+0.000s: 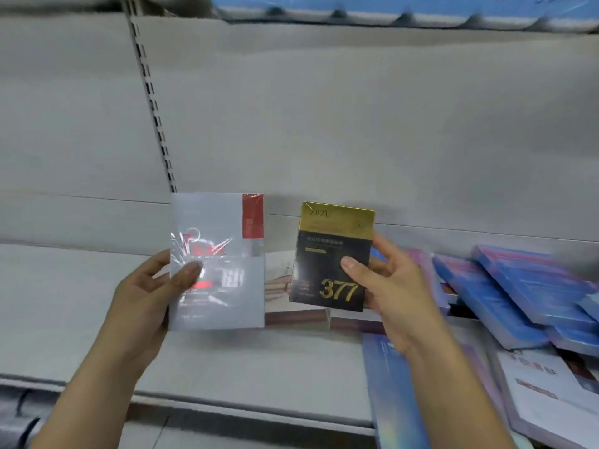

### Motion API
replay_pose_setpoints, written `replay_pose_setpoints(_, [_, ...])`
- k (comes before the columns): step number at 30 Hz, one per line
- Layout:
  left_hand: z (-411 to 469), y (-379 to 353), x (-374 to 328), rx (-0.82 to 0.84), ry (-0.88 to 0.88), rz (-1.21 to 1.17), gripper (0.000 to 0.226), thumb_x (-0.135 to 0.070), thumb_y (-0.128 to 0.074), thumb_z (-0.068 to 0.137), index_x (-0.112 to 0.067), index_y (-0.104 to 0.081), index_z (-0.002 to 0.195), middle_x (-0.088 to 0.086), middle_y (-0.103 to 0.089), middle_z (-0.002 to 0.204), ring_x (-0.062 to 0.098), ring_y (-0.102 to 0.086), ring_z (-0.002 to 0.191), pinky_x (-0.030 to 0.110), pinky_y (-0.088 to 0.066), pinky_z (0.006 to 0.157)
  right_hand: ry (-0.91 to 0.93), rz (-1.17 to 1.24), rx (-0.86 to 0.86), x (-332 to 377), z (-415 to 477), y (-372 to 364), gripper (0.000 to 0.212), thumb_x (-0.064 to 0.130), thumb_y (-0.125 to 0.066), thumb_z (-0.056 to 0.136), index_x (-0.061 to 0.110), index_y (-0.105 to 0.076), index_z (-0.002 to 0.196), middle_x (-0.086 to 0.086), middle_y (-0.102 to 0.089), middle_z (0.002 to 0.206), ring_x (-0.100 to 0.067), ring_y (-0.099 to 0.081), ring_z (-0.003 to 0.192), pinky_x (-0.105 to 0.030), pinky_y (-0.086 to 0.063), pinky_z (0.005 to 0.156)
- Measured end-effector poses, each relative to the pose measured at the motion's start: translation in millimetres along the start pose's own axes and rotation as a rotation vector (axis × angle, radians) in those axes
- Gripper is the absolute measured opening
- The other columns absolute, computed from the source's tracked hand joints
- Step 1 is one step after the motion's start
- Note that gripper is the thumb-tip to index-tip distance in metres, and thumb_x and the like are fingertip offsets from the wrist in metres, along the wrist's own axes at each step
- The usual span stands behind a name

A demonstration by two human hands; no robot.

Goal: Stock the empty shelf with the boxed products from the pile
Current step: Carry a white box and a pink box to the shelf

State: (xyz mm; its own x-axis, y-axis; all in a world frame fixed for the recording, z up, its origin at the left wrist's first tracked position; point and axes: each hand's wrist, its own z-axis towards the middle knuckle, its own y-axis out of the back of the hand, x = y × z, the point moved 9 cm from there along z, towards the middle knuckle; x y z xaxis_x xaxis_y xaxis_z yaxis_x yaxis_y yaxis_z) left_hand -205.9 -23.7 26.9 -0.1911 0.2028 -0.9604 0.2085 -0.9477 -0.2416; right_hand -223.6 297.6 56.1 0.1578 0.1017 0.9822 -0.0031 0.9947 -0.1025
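My left hand point(146, 296) grips a flat white box with a red corner stripe point(223, 273), upright and wrapped in shiny film, held above the grey shelf point(81, 306). My right hand point(392, 293) holds a smaller black and gold box marked 377 point(327, 251), upright, thumb across its front. Both boxes face me, side by side with a small gap between them. The pile of boxes point(505, 296), mostly blue and purple, lies on the right part of the shelf, behind and beside my right hand.
A pale box with brown print point(285, 280) lies flat on the shelf behind the two held boxes. White and bluish boxes point(534, 380) overhang the shelf's front edge at the lower right. A slotted upright point(152, 102) runs up the back panel. Bare shelf stretches to the left.
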Motion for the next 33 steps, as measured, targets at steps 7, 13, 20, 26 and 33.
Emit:
replay_pose_setpoints(7, [-75.6, 116.2, -24.6, -0.286, -0.034, 0.059, 0.066, -0.043, -0.095, 0.057, -0.017, -0.072, 0.114, 0.019, -0.077, 0.104, 0.033, -0.077, 0.086, 0.037, -0.063, 0.063, -0.094, 0.056, 0.22, -36.4, -15.2, -101.0, 0.03, 0.005, -0.071, 0.089, 0.02, -0.069, 0.115, -0.003, -0.079, 0.103, -0.027, -0.076, 0.094, -0.043, -0.059, 0.085])
replay_pose_setpoints(13, [-134.4, 208.7, -48.3, -0.474, -0.085, 0.06, 0.096, -0.058, -0.098, 0.033, -0.018, -0.071, 0.116, 0.013, -0.077, 0.107, 0.029, -0.076, 0.091, 0.034, -0.063, 0.065, -0.143, 0.056, 0.349, -45.8, -45.6, -187.7, 0.032, 0.007, -0.072, 0.089, 0.021, -0.068, 0.117, -0.005, -0.079, 0.102, -0.026, -0.076, 0.094, -0.049, -0.057, 0.091])
replay_pose_setpoints(20, [-192.9, 337.8, -71.4, -0.592, -0.101, 0.064, 0.081, -0.052, -0.095, 0.051, -0.018, -0.07, 0.12, 0.011, -0.076, 0.113, 0.028, -0.075, 0.096, 0.034, -0.062, 0.069, -0.156, 0.07, 0.45, -50.8, -93.9, -314.1, 0.03, 0.004, -0.071, 0.088, 0.021, -0.069, 0.113, -0.007, -0.079, 0.097, -0.025, -0.077, 0.087, -0.044, -0.059, 0.08])
replay_pose_setpoints(26, [-240.0, 457.3, -104.3, -0.69, -0.108, 0.043, 0.029, -0.017, -0.07, 0.089, -0.017, -0.069, 0.118, 0.007, -0.078, 0.106, 0.019, -0.076, 0.085, 0.032, -0.063, 0.066, -0.187, 0.051, 0.525, -62.4, -144.9, -435.7, 0.03, 0.003, -0.07, 0.089, 0.021, -0.069, 0.113, -0.006, -0.079, 0.098, -0.028, -0.076, 0.09, -0.046, -0.059, 0.079])
replay_pose_setpoints(33, [-258.9, 563.0, -117.1, -0.806, -0.073, 0.047, 0.029, -0.017, -0.069, 0.091, -0.016, -0.069, 0.12, 0.007, -0.077, 0.111, 0.036, -0.07, 0.107, 0.056, -0.053, 0.098, -0.187, 0.043, 0.617, -66.7, -175.9, -553.9, 0.03, 0.002, -0.066, 0.091, 0.02, -0.069, 0.115, -0.007, -0.079, 0.099, -0.029, -0.077, 0.089, -0.044, -0.059, 0.075])
